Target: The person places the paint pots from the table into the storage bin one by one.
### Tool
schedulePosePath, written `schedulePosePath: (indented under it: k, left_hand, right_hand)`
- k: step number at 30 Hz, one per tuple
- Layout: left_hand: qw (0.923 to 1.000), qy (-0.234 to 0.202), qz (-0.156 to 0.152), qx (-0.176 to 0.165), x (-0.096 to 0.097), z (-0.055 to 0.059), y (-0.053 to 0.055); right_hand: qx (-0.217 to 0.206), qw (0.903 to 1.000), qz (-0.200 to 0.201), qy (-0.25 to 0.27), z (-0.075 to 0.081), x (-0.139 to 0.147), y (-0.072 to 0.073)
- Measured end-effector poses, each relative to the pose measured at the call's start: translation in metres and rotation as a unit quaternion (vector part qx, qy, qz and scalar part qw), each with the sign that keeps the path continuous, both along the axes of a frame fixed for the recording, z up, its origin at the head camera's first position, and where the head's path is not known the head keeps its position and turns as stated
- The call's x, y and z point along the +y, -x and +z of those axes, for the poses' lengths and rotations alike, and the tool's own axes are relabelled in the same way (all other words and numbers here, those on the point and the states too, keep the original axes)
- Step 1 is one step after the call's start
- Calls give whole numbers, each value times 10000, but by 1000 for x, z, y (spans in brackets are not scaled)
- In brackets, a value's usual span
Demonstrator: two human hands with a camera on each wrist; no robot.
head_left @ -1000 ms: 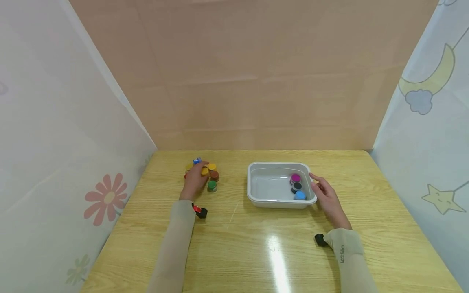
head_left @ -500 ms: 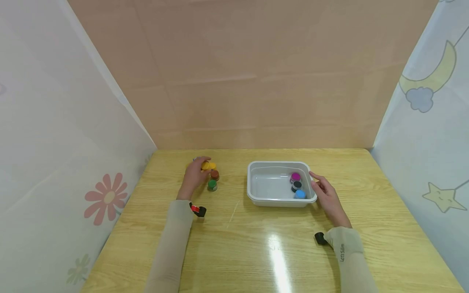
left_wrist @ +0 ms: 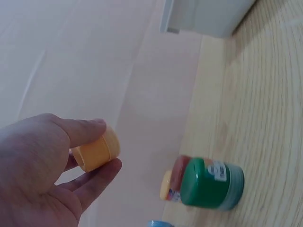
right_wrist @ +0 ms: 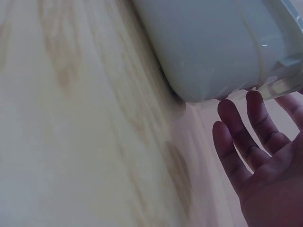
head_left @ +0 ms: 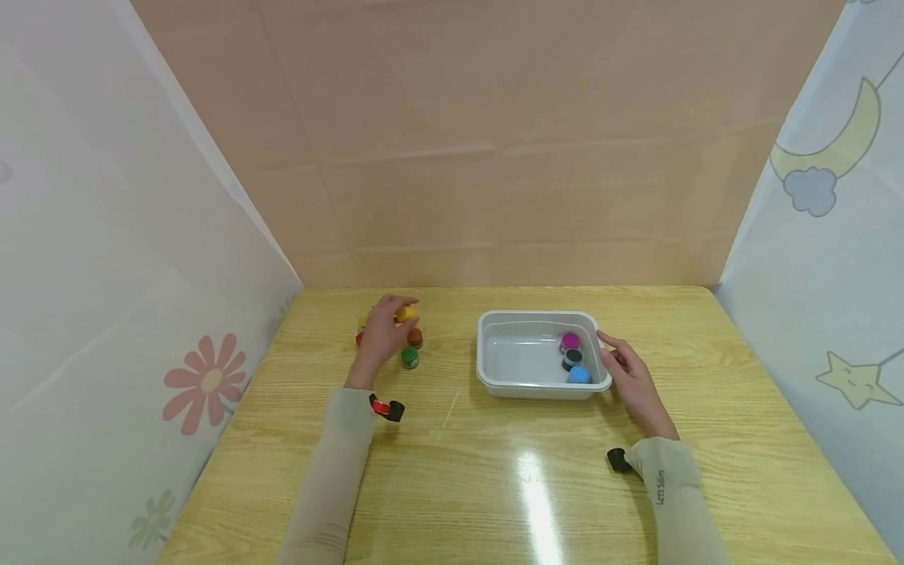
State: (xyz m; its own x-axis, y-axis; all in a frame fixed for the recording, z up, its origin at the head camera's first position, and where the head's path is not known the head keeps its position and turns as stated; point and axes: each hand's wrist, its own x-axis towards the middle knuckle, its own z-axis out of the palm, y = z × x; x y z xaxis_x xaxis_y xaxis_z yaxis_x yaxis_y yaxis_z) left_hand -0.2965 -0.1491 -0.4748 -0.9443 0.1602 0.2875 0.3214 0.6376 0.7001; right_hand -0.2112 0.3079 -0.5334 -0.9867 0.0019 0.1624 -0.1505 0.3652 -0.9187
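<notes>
Between thumb and fingers my left hand (head_left: 379, 333) pinches a small orange-yellow paint jar (left_wrist: 98, 152), raised above the table in the left wrist view. Just below that hand stand a green-capped jar (head_left: 410, 358) and a brown-capped jar (head_left: 415, 337). Red (head_left: 359, 338) and yellow bits of other jars show at its left, partly hidden. My right hand (head_left: 631, 380) touches the right end of a white plastic tray (head_left: 482, 353), its fingers lightly bent and the fingertips at the wall in the right wrist view. Magenta (head_left: 570, 340), black (head_left: 573, 359) and light blue (head_left: 579, 374) jars sit inside.
The wooden table (head_left: 466, 479) carries the tray right of centre and the jar cluster toward the back left. A brown paper-like backdrop (head_left: 494, 196) rises behind it. Patterned white sheets (head_left: 141, 259) flank both sides.
My left hand has picked an orange-yellow jar out of the cluster and shifted slightly right and back with it. The right hand and the tray have stayed in place.
</notes>
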Motion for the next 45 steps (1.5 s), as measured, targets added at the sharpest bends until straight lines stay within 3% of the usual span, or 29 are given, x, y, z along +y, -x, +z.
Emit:
schedulePosePath:
  k: [12,26,36,45]
  left_hand:
    - [9988,-331,-346,67,22,7,-6]
    - [9975,-102,-647,253,54,7,-11]
    - [9947,-412,-900,278,73,7,-14]
    - [9926,-375,-1084,409,91,11,-15]
  right_hand:
    - [-50,10000,-39,30,0,0,-1]
    - [-5,9999,-16,-137,-4,0,-1]
    - [-200,9995,-10,-227,6,-2,-3]
    - [-195,9995,-21,-228,1,0,1]
